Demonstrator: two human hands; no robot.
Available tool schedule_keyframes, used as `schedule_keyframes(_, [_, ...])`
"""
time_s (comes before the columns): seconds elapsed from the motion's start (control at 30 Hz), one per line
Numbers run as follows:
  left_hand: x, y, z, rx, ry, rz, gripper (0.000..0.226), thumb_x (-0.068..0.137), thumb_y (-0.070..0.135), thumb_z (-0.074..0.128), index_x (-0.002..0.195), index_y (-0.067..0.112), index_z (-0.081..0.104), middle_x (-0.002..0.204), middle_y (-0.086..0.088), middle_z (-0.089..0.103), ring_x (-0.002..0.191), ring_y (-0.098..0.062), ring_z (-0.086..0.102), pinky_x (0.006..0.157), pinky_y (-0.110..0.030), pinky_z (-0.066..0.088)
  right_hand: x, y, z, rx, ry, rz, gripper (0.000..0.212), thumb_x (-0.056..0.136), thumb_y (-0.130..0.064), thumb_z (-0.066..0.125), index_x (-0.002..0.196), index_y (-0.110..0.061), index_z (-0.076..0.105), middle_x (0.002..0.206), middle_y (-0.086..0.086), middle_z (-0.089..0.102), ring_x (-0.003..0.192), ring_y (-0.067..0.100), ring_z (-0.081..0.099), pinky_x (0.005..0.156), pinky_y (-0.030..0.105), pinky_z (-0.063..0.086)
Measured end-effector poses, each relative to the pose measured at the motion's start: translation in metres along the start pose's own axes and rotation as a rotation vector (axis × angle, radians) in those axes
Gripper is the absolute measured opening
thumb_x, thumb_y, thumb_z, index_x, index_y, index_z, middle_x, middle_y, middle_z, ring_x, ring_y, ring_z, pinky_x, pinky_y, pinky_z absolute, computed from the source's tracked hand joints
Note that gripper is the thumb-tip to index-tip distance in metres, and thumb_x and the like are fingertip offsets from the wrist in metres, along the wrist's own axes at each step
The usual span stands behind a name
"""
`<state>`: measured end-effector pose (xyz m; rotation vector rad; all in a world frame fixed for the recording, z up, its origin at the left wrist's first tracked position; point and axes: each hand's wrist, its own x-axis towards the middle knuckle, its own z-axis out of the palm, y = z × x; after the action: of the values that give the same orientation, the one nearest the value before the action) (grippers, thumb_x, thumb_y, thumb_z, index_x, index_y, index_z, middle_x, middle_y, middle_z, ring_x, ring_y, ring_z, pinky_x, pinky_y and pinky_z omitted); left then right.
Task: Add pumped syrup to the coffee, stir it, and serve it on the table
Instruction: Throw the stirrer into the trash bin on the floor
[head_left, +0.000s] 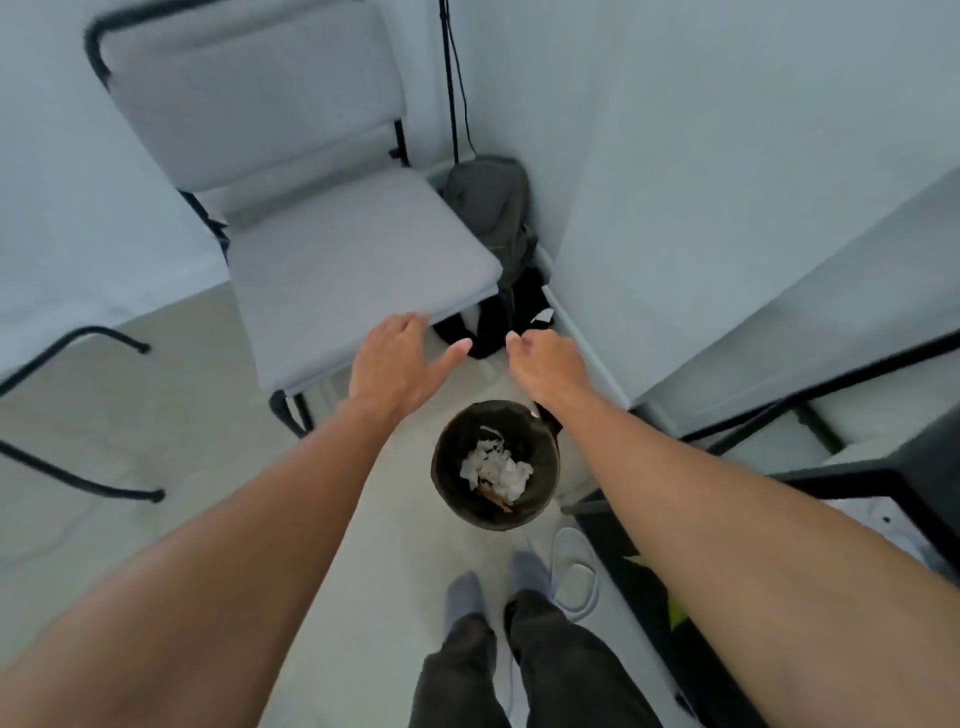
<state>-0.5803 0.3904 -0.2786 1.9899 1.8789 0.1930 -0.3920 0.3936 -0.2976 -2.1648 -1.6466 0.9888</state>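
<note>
No coffee, syrup pump or stirrer is in view. Both my arms stretch forward over the floor. My left hand (402, 361) is open, palm down, fingers apart, holding nothing, just in front of the grey chair seat. My right hand (545, 364) is curled into a loose fist with nothing visible in it, above and beyond a round dark waste bin (452, 488) that holds crumpled white paper. The white table (810, 312) with black legs stands at the right.
A grey padded chair (322, 249) with a black frame stands ahead left. A grey backpack (491, 208) and black fabric lie in the corner behind it. Another chair's black legs (78, 415) are at the left. My socked feet and a white slipper (574, 571) are below.
</note>
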Motion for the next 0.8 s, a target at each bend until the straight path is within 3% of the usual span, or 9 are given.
schedule_keyframes(0.17, [0.012,0.044,-0.096,0.019,0.113,0.111,0.069,0.095,0.06,0.048,0.145,0.012,0.047,0.151,-0.01,0.046,0.14,-0.028,0.037,0.117,-0.044,0.026,-0.02,-0.053,-0.083,-0.024,0.155,-0.056,0.048,0.104,-0.038,0.038,0.065,-0.012,0.048,0.079,0.012,0.056,0.079,0.03,0.05,0.074,0.036,0.04])
schedule_keyframes(0.4, [0.02,0.137,-0.202,0.031,0.208,0.277,0.077,0.092,0.071,0.041,0.144,0.015,0.049,0.146,-0.01,0.052,0.137,-0.033,0.041,0.114,-0.045,0.03,-0.069,-0.092,-0.213,0.068,0.449,-0.06,0.041,0.1,-0.037,0.04,0.067,-0.014,0.05,0.081,0.014,0.064,0.08,0.033,0.059,0.067,0.031,0.039])
schedule_keyframes(0.57, [0.011,0.223,-0.242,-0.012,0.245,0.469,0.076,0.094,0.07,0.04,0.147,0.016,0.045,0.151,-0.007,0.046,0.142,-0.027,0.035,0.117,-0.042,0.025,-0.109,-0.089,-0.299,0.113,0.624,-0.029,0.045,0.1,-0.041,0.039,0.074,-0.011,0.062,0.078,0.007,0.068,0.075,0.028,0.063,0.064,0.03,0.045])
schedule_keyframes(0.8, [-0.023,0.343,-0.259,0.011,0.299,0.686,0.07,0.096,0.065,0.04,0.147,0.017,0.045,0.15,-0.005,0.048,0.142,-0.025,0.036,0.117,-0.04,0.023,-0.182,-0.047,-0.402,0.047,0.858,0.036,0.044,0.101,-0.04,0.042,0.061,-0.02,0.046,0.068,0.002,0.056,0.064,0.023,0.056,0.06,0.03,0.042])
